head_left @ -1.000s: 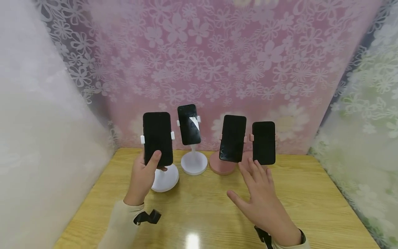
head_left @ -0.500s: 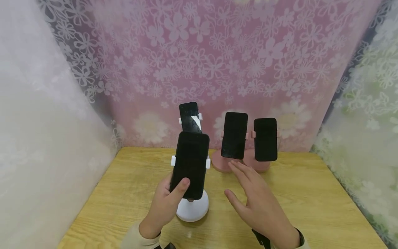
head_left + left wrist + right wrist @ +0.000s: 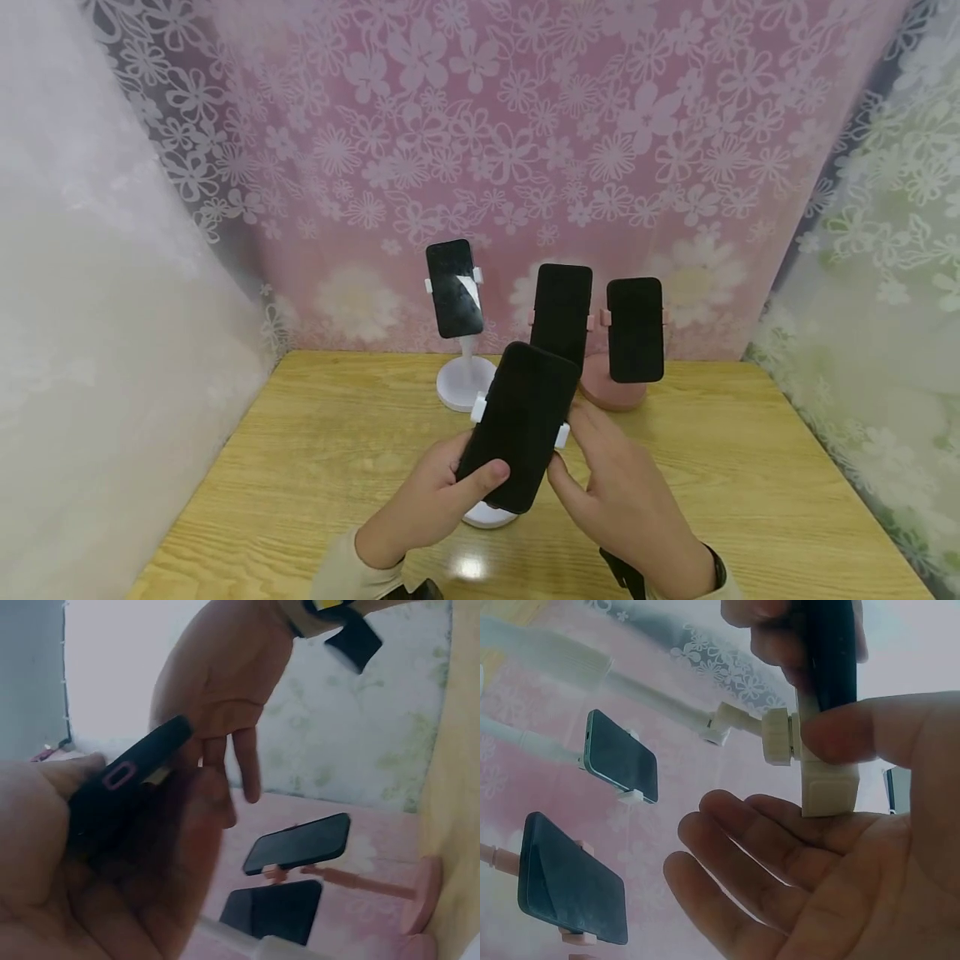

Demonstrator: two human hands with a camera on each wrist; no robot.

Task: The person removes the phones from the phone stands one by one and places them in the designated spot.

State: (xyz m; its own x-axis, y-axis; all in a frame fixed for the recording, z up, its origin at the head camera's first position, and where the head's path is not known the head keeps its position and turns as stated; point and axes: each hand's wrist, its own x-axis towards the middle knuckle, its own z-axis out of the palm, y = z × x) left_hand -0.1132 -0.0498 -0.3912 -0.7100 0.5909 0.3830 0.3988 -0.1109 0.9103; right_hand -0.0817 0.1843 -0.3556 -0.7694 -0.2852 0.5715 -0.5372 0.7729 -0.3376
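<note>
My left hand (image 3: 431, 504) grips the lower left of a black smartphone (image 3: 521, 425), its thumb across the screen. A white phone stand (image 3: 489, 517) clamps this phone, which leans to the right; most of the stand's pole is hidden behind it in the head view. At the phone's right edge is my right hand (image 3: 630, 504). In the right wrist view its thumb lies against the phone edge beside the white clamp (image 3: 830, 787), while the other fingers extend loosely under the clamp. The stand's jointed neck (image 3: 739, 720) shows behind the phone there.
Behind stands another white stand (image 3: 465, 383) holding a phone (image 3: 454, 292). To the right, a phone (image 3: 564, 300) in a pink clamp is partly covered by the held phone, and another phone (image 3: 636, 333) sits on a pink stand (image 3: 613, 396). All are on a wooden table (image 3: 300, 442).
My left hand has brought the phone and its white stand from the left toward the right and nearer me, tilting the phone rightward. My right hand now meets its right side.
</note>
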